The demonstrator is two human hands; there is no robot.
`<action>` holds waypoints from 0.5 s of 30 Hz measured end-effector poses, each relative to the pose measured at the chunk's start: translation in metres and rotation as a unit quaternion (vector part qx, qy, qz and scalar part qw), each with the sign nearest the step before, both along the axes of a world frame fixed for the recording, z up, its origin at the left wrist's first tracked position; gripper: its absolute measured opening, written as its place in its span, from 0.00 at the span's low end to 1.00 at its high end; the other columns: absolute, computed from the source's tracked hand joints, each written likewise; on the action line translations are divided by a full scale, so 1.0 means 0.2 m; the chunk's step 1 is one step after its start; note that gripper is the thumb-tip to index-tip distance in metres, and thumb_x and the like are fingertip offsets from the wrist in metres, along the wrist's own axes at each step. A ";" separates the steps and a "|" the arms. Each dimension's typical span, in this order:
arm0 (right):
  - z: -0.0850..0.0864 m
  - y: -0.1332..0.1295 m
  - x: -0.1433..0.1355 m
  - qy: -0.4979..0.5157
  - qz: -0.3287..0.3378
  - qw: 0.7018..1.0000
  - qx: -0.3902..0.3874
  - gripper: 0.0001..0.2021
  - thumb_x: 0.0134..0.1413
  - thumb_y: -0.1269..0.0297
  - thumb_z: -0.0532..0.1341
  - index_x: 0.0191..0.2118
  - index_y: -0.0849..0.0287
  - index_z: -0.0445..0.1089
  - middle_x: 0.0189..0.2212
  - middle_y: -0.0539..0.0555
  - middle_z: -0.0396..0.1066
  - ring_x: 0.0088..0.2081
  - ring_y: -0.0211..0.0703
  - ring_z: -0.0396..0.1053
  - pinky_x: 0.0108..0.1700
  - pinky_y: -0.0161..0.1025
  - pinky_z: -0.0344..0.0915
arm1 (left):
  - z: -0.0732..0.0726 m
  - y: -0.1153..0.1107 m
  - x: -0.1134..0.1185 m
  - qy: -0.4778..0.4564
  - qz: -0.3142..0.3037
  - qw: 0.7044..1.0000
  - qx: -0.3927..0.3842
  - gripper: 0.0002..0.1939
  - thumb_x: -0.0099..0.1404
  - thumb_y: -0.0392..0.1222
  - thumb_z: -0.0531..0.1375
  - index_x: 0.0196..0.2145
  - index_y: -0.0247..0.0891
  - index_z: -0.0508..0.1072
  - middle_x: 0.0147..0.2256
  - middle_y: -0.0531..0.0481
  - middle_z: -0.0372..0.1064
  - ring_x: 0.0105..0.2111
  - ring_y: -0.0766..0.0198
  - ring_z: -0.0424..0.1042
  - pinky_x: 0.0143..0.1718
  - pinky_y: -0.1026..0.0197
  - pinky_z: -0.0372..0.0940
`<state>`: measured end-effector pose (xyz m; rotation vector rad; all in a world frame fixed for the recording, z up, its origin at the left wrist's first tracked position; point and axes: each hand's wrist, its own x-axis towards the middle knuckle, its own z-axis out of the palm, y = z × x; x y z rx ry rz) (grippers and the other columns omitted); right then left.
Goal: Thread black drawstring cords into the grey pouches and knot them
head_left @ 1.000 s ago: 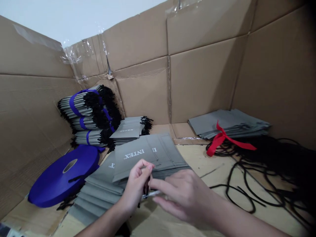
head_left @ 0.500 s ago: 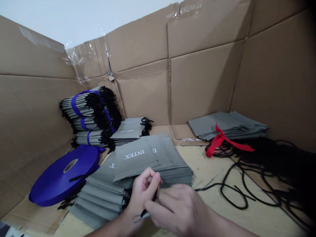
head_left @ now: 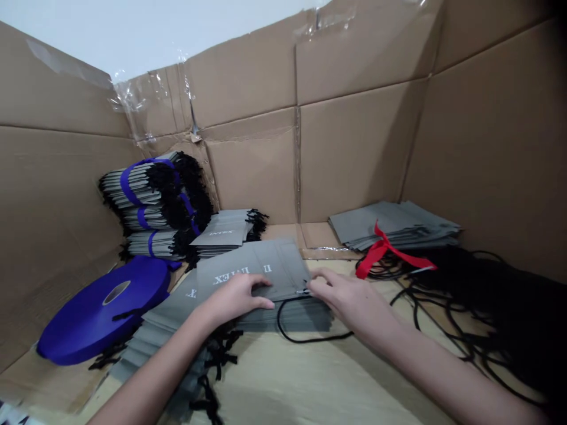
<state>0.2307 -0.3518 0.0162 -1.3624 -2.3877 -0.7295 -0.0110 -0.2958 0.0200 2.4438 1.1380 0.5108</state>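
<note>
My left hand (head_left: 241, 295) lies on the top grey pouch (head_left: 283, 260), thumb and fingers apart, partly covering its white INTEX print. At the pouch's right corner, my right hand (head_left: 334, 289) pinches a small, thin metal threading tool (head_left: 303, 291). A black cord (head_left: 305, 340) loops from there below the hand. Whether the tool's tip is inside the pouch's edge, I cannot tell. Under the top pouch is a stack of grey pouches (head_left: 287, 319). Fanned beside it to the left are pouches with knotted black cord ends (head_left: 221, 351).
Purple ribbon roll (head_left: 75, 319) on the left; behind it, bundles of corded pouches (head_left: 142, 177) tied with purple ribbon. At right lie more grey pouches (head_left: 398, 221), a red ribbon (head_left: 376, 254) and a heap of black cords (head_left: 500, 301). Cardboard walls (head_left: 354, 147) surround the table.
My hands were together in front of the stack, around the tool and cord. They have parted and moved forward: the left onto the top pouch, the right to its corner.
</note>
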 end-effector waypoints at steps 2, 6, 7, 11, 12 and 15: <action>-0.02 0.01 0.01 0.013 -0.019 1.000 0.010 0.06 0.55 0.73 0.55 0.34 0.55 0.66 0.52 0.57 0.62 0.30 0.37 0.69 0.26 0.33 0.58 | 0.01 0.01 -0.02 -0.012 -0.012 1.000 -0.015 0.24 0.54 0.51 0.62 0.48 0.41 0.71 0.47 0.46 0.70 0.47 0.53 0.68 0.49 0.56 0.59; -0.04 0.03 0.02 0.002 0.037 0.999 0.029 0.05 0.55 0.73 0.56 0.35 0.56 0.67 0.55 0.60 0.59 0.53 0.52 0.60 0.40 0.42 0.65 | 0.02 0.03 -0.04 -0.036 -0.012 0.998 -0.040 0.19 0.58 0.50 0.59 0.46 0.41 0.73 0.47 0.47 0.71 0.46 0.56 0.69 0.49 0.58 0.60; -0.05 0.03 0.02 -0.004 0.054 0.998 0.028 0.06 0.55 0.74 0.56 0.36 0.56 0.67 0.54 0.59 0.61 0.55 0.53 0.57 0.43 0.44 0.64 | 0.01 0.04 -0.04 -0.039 -0.008 0.999 -0.037 0.19 0.58 0.50 0.59 0.45 0.41 0.73 0.45 0.47 0.72 0.45 0.56 0.69 0.48 0.58 0.60; -0.07 0.03 0.01 0.013 0.090 0.996 0.020 0.11 0.55 0.78 0.53 0.39 0.58 0.67 0.48 0.56 0.68 0.51 0.50 0.62 0.44 0.44 0.64 | -0.02 0.05 -0.05 -0.067 -0.001 0.997 -0.035 0.16 0.58 0.48 0.59 0.43 0.41 0.75 0.43 0.47 0.73 0.43 0.56 0.71 0.46 0.59 0.62; -0.07 0.03 0.01 0.021 0.095 0.995 0.018 0.11 0.56 0.78 0.52 0.39 0.58 0.67 0.46 0.56 0.70 0.49 0.49 0.63 0.43 0.44 0.63 | -0.02 0.06 -0.05 -0.081 0.001 0.996 -0.041 0.16 0.58 0.48 0.59 0.42 0.41 0.75 0.43 0.47 0.73 0.43 0.56 0.71 0.47 0.59 0.62; -0.08 0.02 -0.01 0.038 0.096 0.995 0.001 0.11 0.56 0.78 0.51 0.37 0.58 0.67 0.38 0.55 0.72 0.42 0.45 0.67 0.39 0.40 0.62 | -0.03 0.06 -0.06 -0.106 0.005 0.993 -0.059 0.15 0.58 0.47 0.59 0.41 0.40 0.76 0.43 0.47 0.73 0.43 0.57 0.71 0.46 0.59 0.62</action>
